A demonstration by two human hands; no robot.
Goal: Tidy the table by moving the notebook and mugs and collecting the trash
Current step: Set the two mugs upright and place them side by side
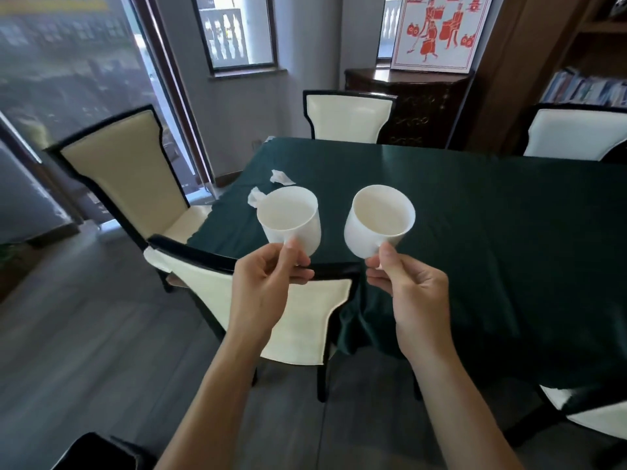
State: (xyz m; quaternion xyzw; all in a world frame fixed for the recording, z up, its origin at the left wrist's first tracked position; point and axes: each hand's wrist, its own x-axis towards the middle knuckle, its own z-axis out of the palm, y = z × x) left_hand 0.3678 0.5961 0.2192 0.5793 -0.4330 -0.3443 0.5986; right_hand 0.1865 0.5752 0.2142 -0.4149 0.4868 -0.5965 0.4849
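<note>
My left hand [268, 286] grips the handle of a white mug [290, 215], held in the air above the table's near left corner. My right hand [412, 290] holds a second white mug [380, 220] by its handle, just to the right of the first. Both mugs look empty and tilt slightly toward me. Two crumpled white tissues lie on the dark green tablecloth [492, 215]: one [281, 177] farther back, one [255, 197] partly hidden behind the left mug. No notebook is in view.
Cream chairs with black frames surround the table: one [305, 317] right below my hands, one [125, 171] at the left, one [347, 115] at the far end, one [573, 134] at the far right. A dark cabinet [417, 106] stands behind.
</note>
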